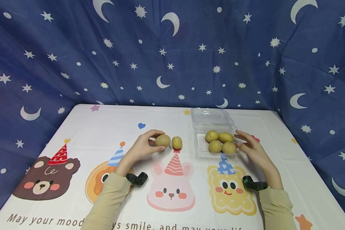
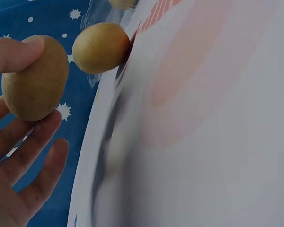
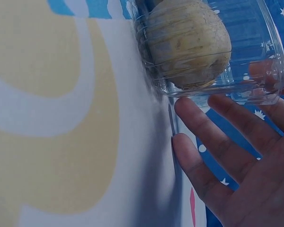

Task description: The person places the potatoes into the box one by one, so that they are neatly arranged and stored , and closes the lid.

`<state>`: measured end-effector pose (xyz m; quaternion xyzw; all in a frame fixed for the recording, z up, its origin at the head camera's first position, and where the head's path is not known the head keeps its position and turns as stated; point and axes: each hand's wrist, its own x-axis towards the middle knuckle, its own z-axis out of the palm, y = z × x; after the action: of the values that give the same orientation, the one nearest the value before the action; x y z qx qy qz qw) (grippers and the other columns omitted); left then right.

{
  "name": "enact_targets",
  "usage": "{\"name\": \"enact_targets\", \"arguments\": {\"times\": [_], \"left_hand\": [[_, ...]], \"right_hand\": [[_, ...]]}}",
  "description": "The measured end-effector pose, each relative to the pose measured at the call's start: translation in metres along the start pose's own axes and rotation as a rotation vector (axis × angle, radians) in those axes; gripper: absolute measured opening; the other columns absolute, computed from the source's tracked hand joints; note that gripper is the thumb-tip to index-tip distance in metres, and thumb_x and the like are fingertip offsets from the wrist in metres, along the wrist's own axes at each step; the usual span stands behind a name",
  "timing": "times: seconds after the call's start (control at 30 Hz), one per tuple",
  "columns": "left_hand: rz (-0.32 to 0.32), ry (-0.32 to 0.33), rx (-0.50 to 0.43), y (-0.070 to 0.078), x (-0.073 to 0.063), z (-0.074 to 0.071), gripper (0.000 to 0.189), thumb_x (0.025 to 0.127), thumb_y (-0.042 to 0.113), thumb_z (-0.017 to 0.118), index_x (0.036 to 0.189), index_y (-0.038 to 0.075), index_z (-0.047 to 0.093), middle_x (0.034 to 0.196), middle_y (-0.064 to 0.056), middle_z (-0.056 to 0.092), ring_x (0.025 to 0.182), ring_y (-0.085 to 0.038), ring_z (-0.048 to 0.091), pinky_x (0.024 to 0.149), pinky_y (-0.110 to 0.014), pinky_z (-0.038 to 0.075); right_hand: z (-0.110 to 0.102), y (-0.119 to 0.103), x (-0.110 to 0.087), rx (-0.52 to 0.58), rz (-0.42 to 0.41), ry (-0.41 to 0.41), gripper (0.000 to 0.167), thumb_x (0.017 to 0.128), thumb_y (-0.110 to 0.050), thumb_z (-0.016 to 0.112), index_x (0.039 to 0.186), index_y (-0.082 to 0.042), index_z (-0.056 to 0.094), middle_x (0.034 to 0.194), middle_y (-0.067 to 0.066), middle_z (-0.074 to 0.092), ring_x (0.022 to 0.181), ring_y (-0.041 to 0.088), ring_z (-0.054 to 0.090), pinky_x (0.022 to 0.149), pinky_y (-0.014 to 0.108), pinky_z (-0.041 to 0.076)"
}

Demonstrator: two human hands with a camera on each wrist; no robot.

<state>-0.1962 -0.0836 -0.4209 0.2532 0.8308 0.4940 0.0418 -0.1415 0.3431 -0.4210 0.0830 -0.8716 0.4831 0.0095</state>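
A potato (image 1: 162,141) is pinched between the thumb and fingers of my left hand (image 1: 142,145), just left of a second potato (image 1: 176,142) on the table. The left wrist view shows the held potato (image 2: 35,78) under my thumb, with fingertips at its lower end. To the right, an open clear plastic box (image 1: 200,145) contains several potatoes (image 1: 215,146). My right hand (image 1: 254,150) holds the box's right rim, thumb tip showing through the plastic in the right wrist view. Its other fingers (image 3: 217,135) spread along the outside of the wall.
The box's hinged lid (image 1: 212,116) lies folded back toward the far table edge. A white cloth (image 1: 109,121) printed with cartoon animals covers the table. Behind it hangs a blue curtain (image 1: 149,57) with stars and moons. Each wrist wears a black camera (image 1: 137,179).
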Motion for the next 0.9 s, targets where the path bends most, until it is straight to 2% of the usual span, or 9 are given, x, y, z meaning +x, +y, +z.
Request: {"name": "enact_targets", "arguments": {"times": [0.13,0.3,0.6,0.9], "left_hand": [[0.016,0.019,0.016,0.004,0.002,0.003,0.053,0.078,0.018,0.080,0.126,0.010,0.059,0.122,-0.006,0.063,0.108,-0.023,0.059,0.088,-0.041,0.054],[0.007,0.043,0.007,0.010,0.004,0.007,0.052,0.078,0.018,0.080,0.125,0.009,0.060,0.123,-0.005,0.063,0.108,-0.022,0.060,0.088,-0.040,0.054],[0.059,0.093,0.007,0.022,0.014,0.014,0.050,0.078,0.018,0.080,0.123,0.009,0.061,0.118,-0.007,0.063,0.103,-0.021,0.061,0.084,-0.036,0.055],[0.067,0.100,0.012,0.036,0.024,0.021,0.050,0.077,0.018,0.080,0.122,0.010,0.061,0.119,-0.005,0.063,0.100,-0.019,0.062,0.085,-0.035,0.055]], "right_hand": [[-0.002,0.000,-0.001,0.000,0.002,0.001,0.051,0.100,-0.015,0.048,0.147,-0.001,0.033,0.139,0.029,0.047,0.096,-0.013,0.057,0.080,0.009,0.045],[-0.001,-0.002,0.000,0.003,0.020,-0.011,0.052,0.100,-0.016,0.048,0.147,-0.001,0.032,0.140,0.029,0.046,0.096,-0.014,0.056,0.080,0.009,0.045],[-0.001,-0.002,0.001,-0.003,0.024,-0.008,0.052,0.100,-0.018,0.049,0.147,-0.002,0.032,0.141,0.029,0.046,0.095,-0.014,0.056,0.080,0.009,0.045],[-0.001,0.000,0.000,0.000,0.036,-0.009,0.052,0.100,-0.018,0.049,0.148,-0.003,0.032,0.141,0.028,0.046,0.095,-0.013,0.056,0.081,0.010,0.045]]}}
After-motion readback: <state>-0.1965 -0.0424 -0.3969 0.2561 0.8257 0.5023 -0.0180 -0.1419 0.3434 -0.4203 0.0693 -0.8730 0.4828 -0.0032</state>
